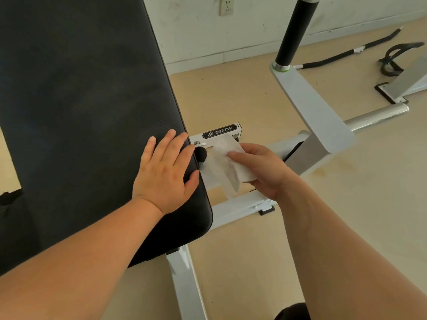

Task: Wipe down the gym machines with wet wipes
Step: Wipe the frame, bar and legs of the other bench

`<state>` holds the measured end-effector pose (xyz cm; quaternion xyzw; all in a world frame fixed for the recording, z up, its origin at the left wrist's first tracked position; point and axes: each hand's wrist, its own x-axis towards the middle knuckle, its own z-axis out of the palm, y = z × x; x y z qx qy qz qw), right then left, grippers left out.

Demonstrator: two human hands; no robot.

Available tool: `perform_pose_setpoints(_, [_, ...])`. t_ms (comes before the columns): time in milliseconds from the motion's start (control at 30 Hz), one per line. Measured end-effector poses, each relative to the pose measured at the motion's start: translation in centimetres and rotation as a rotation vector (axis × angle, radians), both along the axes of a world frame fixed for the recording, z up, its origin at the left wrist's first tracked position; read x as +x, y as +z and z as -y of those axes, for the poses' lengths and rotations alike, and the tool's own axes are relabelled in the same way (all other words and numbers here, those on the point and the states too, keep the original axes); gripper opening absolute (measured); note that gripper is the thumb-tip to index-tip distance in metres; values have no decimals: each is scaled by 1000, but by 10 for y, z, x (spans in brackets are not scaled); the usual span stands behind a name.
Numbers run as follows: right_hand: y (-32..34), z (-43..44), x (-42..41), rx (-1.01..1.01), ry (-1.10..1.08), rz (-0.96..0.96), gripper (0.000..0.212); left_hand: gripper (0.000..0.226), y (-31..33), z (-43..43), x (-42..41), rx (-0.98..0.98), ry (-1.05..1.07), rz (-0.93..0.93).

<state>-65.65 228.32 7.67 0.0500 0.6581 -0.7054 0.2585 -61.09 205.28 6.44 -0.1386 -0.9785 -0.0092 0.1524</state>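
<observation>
A wide black padded bench (80, 116) fills the left of the view, tilted on a white metal frame (238, 210). My left hand (165, 172) lies flat on the pad's right edge, fingers straight and spread. Just right of that edge, my right hand (263, 169) holds a white wet wipe (223, 167), thumb on top and fingers underneath. The wipe hangs crumpled over the frame beside a black knob (201, 154) and below the white bar with the black BRTW label (219, 132).
A white arm with a black padded post (294, 33) and a chrome bar (379, 116) stands to the right. Black straps (392, 58) and a padded bar lie on the beige floor by the wall. A white frame leg (187, 285) runs toward me.
</observation>
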Motion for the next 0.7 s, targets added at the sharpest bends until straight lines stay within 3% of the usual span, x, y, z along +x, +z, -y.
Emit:
perform_pose_setpoints(67, [-9, 9, -3, 131, 2, -46, 12, 55, -2, 1, 0, 4, -8, -35])
perform_pose_setpoints(200, [-34, 30, -18, 836, -41, -347, 14, 56, -2, 4, -4, -13, -5, -42])
perform_pose_setpoints(300, [-52, 33, -23, 1156, 14, -545, 18, 57, -5, 4, -3, -29, -2, -47])
perform_pose_setpoints(433, [-66, 32, -29, 1265, -79, -1009, 47, 58, -6, 5, -6, -43, -9, -78])
perform_pose_setpoints(567, [-87, 28, -14, 1221, 78, -1395, 30, 58, -8, 3, -6, -39, -13, -93])
perform_pose_setpoints(700, [-109, 25, 17, 1154, 265, -1395, 41, 59, -5, 3, -8, -44, -7, -65])
